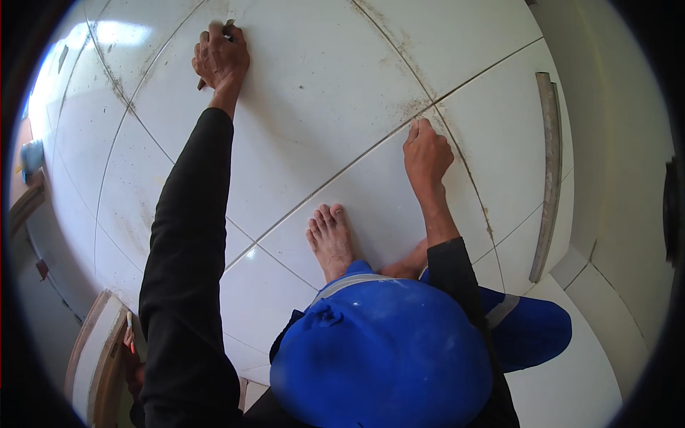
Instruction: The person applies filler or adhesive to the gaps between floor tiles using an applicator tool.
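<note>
My left hand (pixel 220 60) is stretched far forward over the white tiled floor (pixel 314 121). Its fingers wrap around a small tool (pixel 201 84) with a brown handle end; a short piece sticks out past the knuckles, and its kind is mostly hidden. Close to a crossing of tile joints, my right hand (pixel 428 153) is closed, fingertips down at the floor. Whatever it may pinch is too small to make out. Brown dirt (pixel 414 107) lies along the joints near both hands. My bare foot (pixel 330 239) rests on a tile between my arms.
A long wooden strip (pixel 548 178) lies on the floor at right, beside the pale wall (pixel 628 164). My blue trouser leg (pixel 385 349) fills the lower middle. Wooden pieces (pixel 100 357) stand at lower left, and a blue object (pixel 31 157) sits at the far left.
</note>
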Demonstrator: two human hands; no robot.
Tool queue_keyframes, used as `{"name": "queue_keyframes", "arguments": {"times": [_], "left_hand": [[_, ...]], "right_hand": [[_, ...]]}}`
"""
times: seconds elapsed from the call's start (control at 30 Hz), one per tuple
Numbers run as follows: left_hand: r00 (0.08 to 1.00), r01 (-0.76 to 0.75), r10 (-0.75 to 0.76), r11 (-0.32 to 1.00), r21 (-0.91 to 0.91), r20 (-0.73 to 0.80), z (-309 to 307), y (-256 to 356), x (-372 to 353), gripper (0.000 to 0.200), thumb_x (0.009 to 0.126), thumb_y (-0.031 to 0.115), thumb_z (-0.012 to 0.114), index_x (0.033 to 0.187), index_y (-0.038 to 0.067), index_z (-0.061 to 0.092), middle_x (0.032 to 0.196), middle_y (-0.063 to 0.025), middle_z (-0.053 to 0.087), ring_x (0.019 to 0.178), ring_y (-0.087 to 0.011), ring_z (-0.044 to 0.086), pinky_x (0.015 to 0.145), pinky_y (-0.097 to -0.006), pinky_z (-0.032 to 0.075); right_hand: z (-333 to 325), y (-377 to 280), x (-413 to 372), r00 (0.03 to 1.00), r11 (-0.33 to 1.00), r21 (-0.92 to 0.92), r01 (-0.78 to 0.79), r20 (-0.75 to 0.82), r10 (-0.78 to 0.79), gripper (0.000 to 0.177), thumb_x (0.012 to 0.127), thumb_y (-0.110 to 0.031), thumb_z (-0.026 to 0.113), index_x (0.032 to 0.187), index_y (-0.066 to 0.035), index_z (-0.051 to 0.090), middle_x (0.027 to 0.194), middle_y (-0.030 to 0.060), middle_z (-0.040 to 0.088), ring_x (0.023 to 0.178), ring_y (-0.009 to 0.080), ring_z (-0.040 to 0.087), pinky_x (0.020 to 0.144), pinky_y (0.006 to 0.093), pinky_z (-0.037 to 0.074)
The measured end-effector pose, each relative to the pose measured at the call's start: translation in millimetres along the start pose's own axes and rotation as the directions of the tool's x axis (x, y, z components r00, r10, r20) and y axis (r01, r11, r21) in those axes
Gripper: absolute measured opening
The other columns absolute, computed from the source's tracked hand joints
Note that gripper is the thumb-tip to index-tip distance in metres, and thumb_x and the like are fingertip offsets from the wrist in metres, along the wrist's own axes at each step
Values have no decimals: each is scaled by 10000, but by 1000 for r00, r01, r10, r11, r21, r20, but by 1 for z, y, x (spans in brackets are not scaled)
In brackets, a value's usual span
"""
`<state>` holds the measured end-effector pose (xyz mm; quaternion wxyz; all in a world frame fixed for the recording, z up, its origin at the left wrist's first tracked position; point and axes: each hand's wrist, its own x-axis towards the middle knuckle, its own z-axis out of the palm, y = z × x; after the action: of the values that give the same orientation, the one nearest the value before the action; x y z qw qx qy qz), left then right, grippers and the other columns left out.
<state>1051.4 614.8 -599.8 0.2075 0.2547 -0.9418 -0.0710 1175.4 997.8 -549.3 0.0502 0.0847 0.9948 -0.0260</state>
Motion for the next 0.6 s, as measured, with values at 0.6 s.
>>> {"name": "queue_keyframes", "arguments": {"times": [0.6], "left_hand": [[1000,17,-16,999,-41,25,-2,-1,-2,277,1000,360,585,1060,118,705,1050,-101,727,1036,-320,668,934,-483,465]], "right_hand": [[4,1,-6,1000,1000,-21,8,-19,-8,306,1052,-346,599,868,-106,643,691,174,703,698,420,724,549,506,544]]}}
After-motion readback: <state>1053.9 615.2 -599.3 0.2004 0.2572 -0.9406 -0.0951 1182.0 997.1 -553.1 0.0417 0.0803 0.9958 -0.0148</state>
